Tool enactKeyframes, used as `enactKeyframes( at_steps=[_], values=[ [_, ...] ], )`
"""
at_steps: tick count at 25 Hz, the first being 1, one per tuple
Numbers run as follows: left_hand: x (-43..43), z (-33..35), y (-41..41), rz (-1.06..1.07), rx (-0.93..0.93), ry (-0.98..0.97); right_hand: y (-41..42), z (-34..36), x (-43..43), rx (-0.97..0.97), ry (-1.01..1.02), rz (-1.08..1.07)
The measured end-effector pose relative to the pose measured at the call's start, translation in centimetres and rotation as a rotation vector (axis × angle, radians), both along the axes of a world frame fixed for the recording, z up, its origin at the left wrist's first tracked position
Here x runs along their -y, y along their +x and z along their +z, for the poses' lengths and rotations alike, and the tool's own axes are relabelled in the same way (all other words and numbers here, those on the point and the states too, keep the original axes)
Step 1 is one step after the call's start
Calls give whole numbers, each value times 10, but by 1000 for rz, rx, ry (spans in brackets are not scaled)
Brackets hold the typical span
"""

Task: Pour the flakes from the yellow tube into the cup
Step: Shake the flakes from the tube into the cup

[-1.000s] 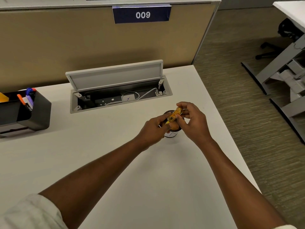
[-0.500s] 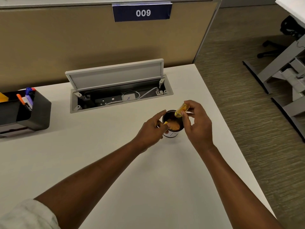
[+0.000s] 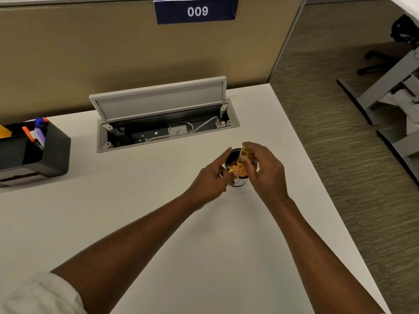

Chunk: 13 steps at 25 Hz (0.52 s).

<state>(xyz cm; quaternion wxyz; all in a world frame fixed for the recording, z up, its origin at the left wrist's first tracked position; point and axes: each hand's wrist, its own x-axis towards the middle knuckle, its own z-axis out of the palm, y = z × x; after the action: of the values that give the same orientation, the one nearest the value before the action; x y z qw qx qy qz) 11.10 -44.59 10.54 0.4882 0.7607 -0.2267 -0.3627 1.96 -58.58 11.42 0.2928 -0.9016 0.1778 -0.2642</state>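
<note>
A small dark cup (image 3: 238,183) stands on the white desk, with orange flakes (image 3: 239,170) inside it. My right hand (image 3: 265,171) holds the yellow tube (image 3: 244,154) tipped mouth-down over the cup's far rim. My left hand (image 3: 212,179) rests at the cup's left side, index finger stretched out, pinching a small yellow cap (image 3: 232,171) at the rim. Most of the cup is hidden by both hands.
An open cable box (image 3: 167,130) with a raised lid sits in the desk behind the cup. A black organiser (image 3: 48,150) with pens stands at the far left. The desk's right edge (image 3: 317,177) drops to carpet, with another desk's legs beyond.
The tube, first held by both hands across the cup, came apart from its cap. My right hand has tipped it steeper over the cup, and more flakes lie inside.
</note>
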Motion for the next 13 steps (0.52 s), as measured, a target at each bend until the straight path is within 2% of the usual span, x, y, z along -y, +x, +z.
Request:
enactKeyframes(
  at_steps=[9, 13],
  values=[
    [-5, -3, 4, 36, -27, -7, 0, -2, -1, 61, -10, -12],
    [-8, -8, 6, 77, -53, 2, 1, -6, 1, 25, 13, -15]
  ],
)
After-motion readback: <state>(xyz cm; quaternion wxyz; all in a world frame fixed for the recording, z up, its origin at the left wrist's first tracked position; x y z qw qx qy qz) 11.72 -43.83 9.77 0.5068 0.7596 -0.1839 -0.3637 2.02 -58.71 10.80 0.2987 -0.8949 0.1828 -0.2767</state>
